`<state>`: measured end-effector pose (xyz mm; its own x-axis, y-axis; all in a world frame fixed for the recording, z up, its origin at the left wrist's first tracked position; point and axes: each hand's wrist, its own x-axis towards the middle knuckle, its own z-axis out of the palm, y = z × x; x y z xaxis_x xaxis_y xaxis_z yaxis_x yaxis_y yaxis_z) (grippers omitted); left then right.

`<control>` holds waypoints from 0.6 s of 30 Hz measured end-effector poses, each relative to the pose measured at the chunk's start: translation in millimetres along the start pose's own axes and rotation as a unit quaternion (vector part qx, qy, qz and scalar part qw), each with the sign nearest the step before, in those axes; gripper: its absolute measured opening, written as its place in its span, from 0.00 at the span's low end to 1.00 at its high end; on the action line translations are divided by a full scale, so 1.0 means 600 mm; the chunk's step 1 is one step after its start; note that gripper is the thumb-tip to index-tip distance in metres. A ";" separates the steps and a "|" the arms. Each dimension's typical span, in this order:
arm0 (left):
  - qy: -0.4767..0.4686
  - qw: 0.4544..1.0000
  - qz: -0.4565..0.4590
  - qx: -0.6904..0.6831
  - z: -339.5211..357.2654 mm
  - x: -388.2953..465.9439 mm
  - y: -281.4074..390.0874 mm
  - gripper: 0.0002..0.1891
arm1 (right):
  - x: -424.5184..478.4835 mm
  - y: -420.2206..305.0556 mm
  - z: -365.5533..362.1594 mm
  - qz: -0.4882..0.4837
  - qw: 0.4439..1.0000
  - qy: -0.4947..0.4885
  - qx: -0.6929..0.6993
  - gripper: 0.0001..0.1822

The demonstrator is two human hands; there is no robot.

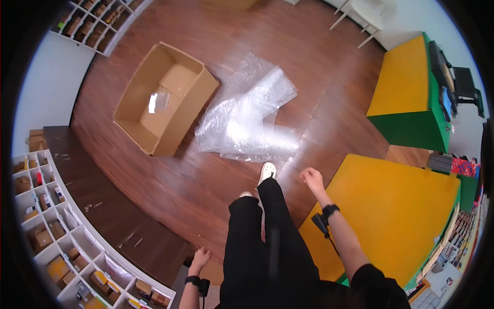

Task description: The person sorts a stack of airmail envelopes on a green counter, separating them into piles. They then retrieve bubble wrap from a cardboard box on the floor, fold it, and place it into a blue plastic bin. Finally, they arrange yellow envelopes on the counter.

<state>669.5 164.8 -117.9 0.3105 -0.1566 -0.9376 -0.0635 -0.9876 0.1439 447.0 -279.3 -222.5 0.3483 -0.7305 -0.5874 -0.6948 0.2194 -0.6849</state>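
Observation:
My left hand [201, 258] hangs low beside my left leg, its fingers loosely curled and nothing visible in it. Out ahead of my right knee, my right hand [312, 180] is held above the wood floor, half-curled, also with nothing visible in it. It is nearest to the yellow-topped table [386, 208] on the right, but apart from it. A crumpled sheet of clear bubble wrap [247, 119] lies on the floor before my feet. Left of it stands a large open cardboard box [181, 112], with a clear plastic piece [158, 102] on its bottom.
White cubbyhole shelves [83, 231] with small cartons curve along the left, beside a dark brown surface [112, 201]. Another cubby unit [94, 25] stands at the far left. On the right is a yellow-and-green desk [399, 83] with a monitor [440, 65]; a white chair [364, 17] stands beyond.

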 end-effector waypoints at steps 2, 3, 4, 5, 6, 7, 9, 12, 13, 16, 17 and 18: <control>0.071 0.995 0.060 0.019 -0.004 0.091 0.033 0.13 | 0.095 0.021 0.063 -0.035 0.992 0.022 -0.118 0.10; 0.108 0.987 0.112 0.044 -0.001 0.157 0.035 0.13 | 0.144 0.044 0.094 -0.027 0.990 0.017 -0.136 0.11; 0.085 0.988 0.127 0.032 -0.020 0.208 0.079 0.12 | 0.189 0.058 0.127 -0.019 0.988 0.010 -0.155 0.11; 0.161 0.968 0.180 0.074 -0.022 0.269 0.101 0.12 | 0.229 0.077 0.161 -0.017 0.988 0.021 -0.152 0.12; 0.140 0.968 0.209 -0.012 -0.032 0.343 0.142 0.11 | 0.264 0.090 0.193 -0.013 0.988 0.025 -0.153 0.12; 0.114 0.972 0.199 -0.049 -0.040 0.411 0.177 0.10 | 0.307 0.122 0.221 0.018 0.990 -0.006 -0.143 0.14; 0.126 0.955 0.237 -0.128 -0.027 0.561 0.197 0.08 | 0.387 0.180 0.299 0.090 0.989 -0.014 -0.115 0.19; 0.039 0.957 0.183 -0.221 -0.002 0.724 0.221 0.07 | 0.492 0.305 0.376 0.170 0.983 -0.026 -0.067 0.32; 0.041 0.957 0.188 -0.218 0.014 0.767 0.223 0.08 | 0.518 0.351 0.394 0.206 0.978 -0.008 -0.022 0.38; -0.024 0.960 0.113 -0.257 0.050 0.800 0.243 0.09 | 0.534 0.398 0.443 0.244 0.961 0.047 0.123 0.38; -0.041 0.961 0.096 -0.255 0.057 0.805 0.240 0.09 | 0.530 0.408 0.451 0.260 0.952 0.015 0.158 0.36; -0.049 0.961 0.078 -0.260 0.064 0.803 0.220 0.10 | 0.524 0.399 0.463 0.274 0.941 -0.024 0.195 0.34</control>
<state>774.3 -40.3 -562.7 0.2423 -0.3268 -0.9135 0.3888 -0.8299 0.4000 565.0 -276.8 -691.1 0.0398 -0.4108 -0.9108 -0.4972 0.7825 -0.3747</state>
